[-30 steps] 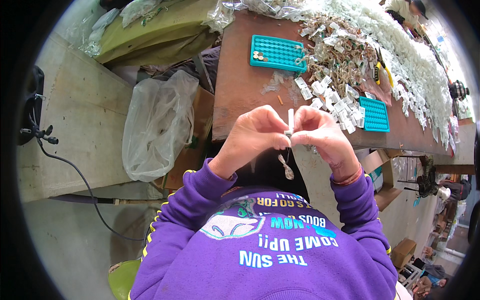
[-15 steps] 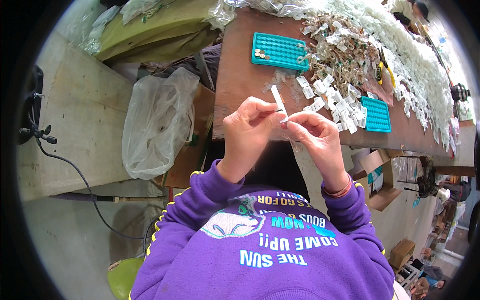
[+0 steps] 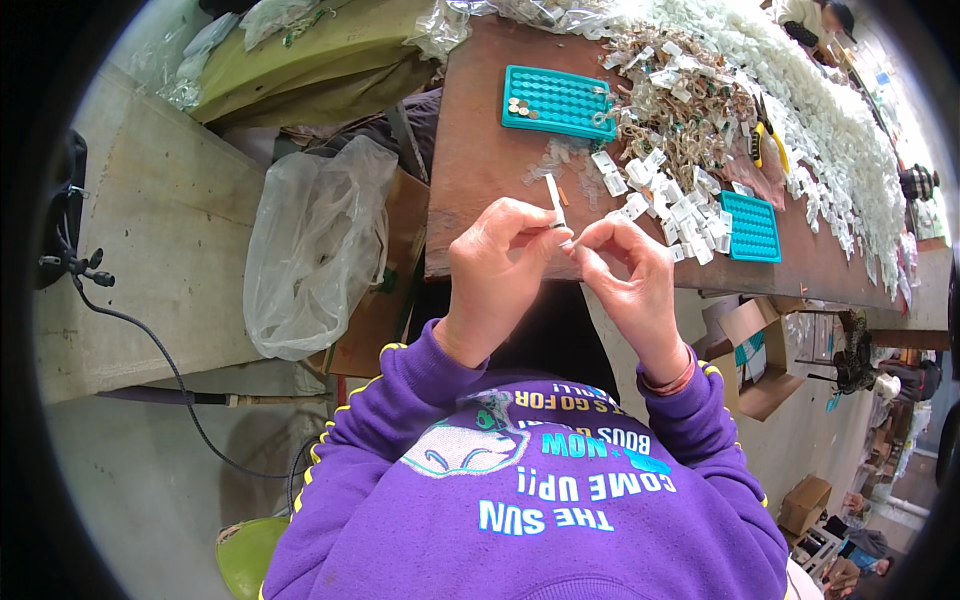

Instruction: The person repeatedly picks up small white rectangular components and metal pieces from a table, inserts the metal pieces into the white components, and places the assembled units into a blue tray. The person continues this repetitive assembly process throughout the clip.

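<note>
A narrow white plastic piece (image 3: 553,190) stands up from the pinched thumb and fingers of my left hand (image 3: 498,262), just beyond the table's near edge. My right hand (image 3: 638,272) comes up against the lower end of that piece, its thumb and forefinger pressed together. What lies between those right fingertips is too small and too covered to make out. Just past my hands, many small white plastic cases (image 3: 680,212) lie in a loose heap, with scraps of clear plastic (image 3: 565,158) beside them.
A teal dimpled tray (image 3: 556,100) holds several small round discs; a second teal tray (image 3: 750,228) lies to the right. Tangled cords (image 3: 690,115), yellow-handled pliers (image 3: 768,135) and a long heap of clear plastic pieces (image 3: 830,150) cover the far table. A plastic bag (image 3: 318,250) hangs left.
The white piece has turned slightly more upright in my left hand. My right hand has shifted a little, its fingertips still at the piece's lower end.
</note>
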Motion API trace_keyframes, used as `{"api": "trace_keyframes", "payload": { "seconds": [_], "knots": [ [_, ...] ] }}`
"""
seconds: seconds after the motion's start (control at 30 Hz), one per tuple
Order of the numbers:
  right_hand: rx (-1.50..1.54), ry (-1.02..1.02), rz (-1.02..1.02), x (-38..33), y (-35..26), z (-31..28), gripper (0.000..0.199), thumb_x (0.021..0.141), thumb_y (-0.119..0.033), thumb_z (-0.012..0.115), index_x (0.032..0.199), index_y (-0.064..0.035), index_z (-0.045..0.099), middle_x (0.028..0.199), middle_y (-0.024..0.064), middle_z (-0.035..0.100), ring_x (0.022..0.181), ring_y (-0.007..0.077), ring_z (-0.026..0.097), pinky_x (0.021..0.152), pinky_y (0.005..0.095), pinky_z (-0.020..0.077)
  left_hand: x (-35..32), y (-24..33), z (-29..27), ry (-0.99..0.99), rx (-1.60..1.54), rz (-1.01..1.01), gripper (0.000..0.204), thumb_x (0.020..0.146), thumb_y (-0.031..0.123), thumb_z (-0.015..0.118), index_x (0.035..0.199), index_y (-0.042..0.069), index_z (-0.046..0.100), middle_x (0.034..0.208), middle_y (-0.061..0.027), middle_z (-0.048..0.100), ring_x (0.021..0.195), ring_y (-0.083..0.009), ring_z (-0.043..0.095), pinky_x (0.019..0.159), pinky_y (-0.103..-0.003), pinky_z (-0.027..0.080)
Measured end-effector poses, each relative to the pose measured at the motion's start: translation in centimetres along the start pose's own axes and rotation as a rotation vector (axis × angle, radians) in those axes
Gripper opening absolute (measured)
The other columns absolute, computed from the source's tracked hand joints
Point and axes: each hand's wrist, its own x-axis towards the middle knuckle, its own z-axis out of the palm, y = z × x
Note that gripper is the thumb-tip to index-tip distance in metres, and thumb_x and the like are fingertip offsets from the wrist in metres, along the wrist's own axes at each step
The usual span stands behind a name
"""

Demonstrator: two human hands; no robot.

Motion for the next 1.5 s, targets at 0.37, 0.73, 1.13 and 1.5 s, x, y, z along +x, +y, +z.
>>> {"api": "trace_keyframes", "payload": {
  "seconds": [0.37, 0.73, 1.13, 1.5],
  "knots": [
    [0.359, -0.050, 0.222, -0.2, -0.1, 1.6, 0.008, 0.089, -0.008, 0.064, 0.090, -0.0004, 0.061, 0.081, -0.0019, 0.060, 0.070, 0.0015, 0.051, 0.062, 0.0175, 0.0410, -0.4, 0.0, 0.6, 0.101, -0.801, -0.563, 0.014, 0.094, 0.013, 0.061, 0.100, 0.002, 0.053, 0.093, -0.0094, 0.065, 0.081, -0.0149, 0.065, 0.071, -0.027, 0.055],
    [-0.396, -0.086, -0.217, 10.1, 0.7, -0.5, 0.021, 0.088, -0.017, 0.065, 0.103, -0.0029, 0.067, 0.091, 0.0104, 0.068, 0.077, 0.0144, 0.065, 0.070, 0.0296, 0.0510, 4.7, -5.5, -0.4, 0.196, -1.199, -0.424, 0.014, 0.097, 0.014, 0.054, 0.105, 0.004, 0.049, 0.099, -0.0135, 0.061, 0.091, -0.0226, 0.063, 0.078, -0.031, 0.053],
    [-0.734, -0.166, -0.370, 17.7, 5.6, 2.3, 0.011, 0.079, -0.013, 0.067, 0.084, -0.0033, 0.069, 0.085, 0.0155, 0.064, 0.080, 0.0347, 0.063, 0.074, 0.0424, 0.0503, 4.6, -6.2, -1.0, 0.136, -1.154, -0.466, 0.015, 0.099, 0.018, 0.051, 0.108, 0.007, 0.051, 0.095, -0.0109, 0.062, 0.061, -0.0079, 0.046, 0.050, -0.019, 0.037],
    [-0.724, -0.245, -0.303, 20.6, 5.7, 2.2, 0.017, 0.076, -0.013, 0.070, 0.090, -0.0041, 0.069, 0.081, 0.0127, 0.069, 0.075, 0.0257, 0.068, 0.069, 0.0346, 0.0531, 4.2, -6.4, -0.8, 0.136, -1.171, -0.448, 0.018, 0.098, 0.019, 0.053, 0.111, 0.006, 0.050, 0.101, -0.0131, 0.064, 0.086, -0.0186, 0.064, 0.075, -0.030, 0.053]
  ]
}}
